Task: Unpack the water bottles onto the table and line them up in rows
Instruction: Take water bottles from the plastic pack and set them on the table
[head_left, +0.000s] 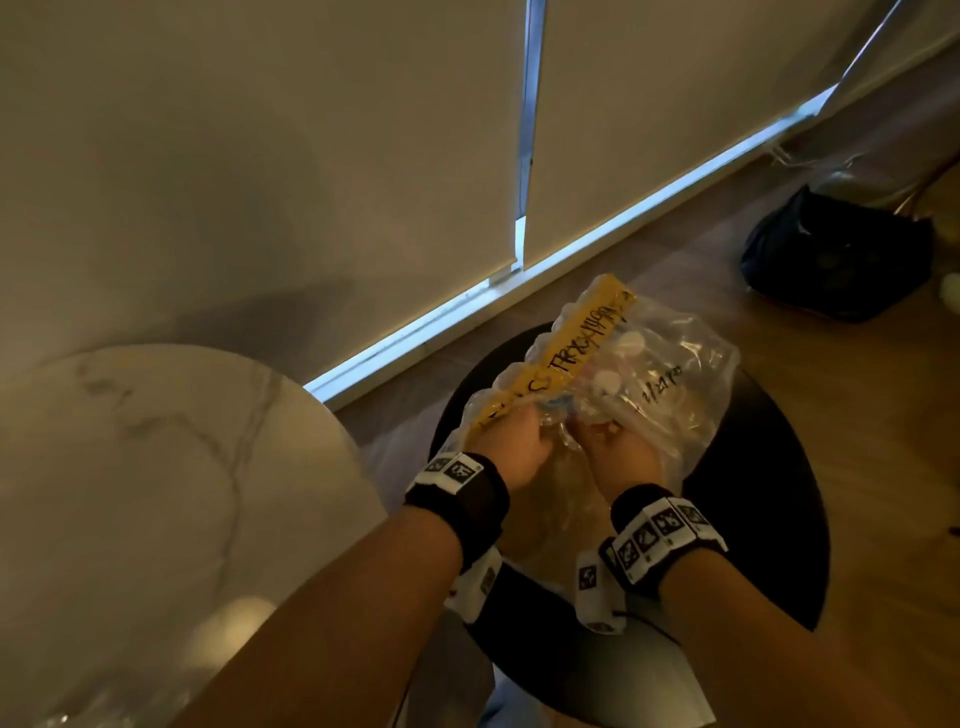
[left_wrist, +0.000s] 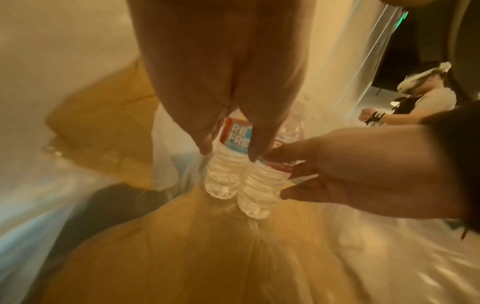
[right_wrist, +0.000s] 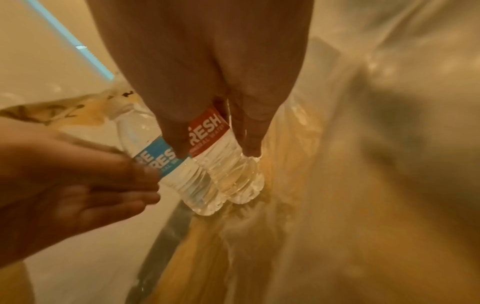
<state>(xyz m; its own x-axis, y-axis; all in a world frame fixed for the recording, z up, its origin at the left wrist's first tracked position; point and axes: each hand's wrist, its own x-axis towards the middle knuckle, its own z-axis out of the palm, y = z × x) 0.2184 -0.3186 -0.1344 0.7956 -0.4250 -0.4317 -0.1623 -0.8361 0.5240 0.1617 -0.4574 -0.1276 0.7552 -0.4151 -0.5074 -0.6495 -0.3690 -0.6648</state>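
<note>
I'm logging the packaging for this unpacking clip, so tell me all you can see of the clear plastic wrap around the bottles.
The plastic wrap is thin, clear, crinkled film, torn open and billowing loosely over the pack, which sits on a dark round stool beside the marble table. A yellow tape strip with black handwriting runs along its top, and more writing shows on the film. White bottle caps show through it. The left hand and right hand both reach inside the opening, each with a grip on a bottle.

Two clear water bottles, one with a blue label and one with a red label, stand touching side by side inside the torn plastic pack (white caps visible), beside the marble table.
</note>
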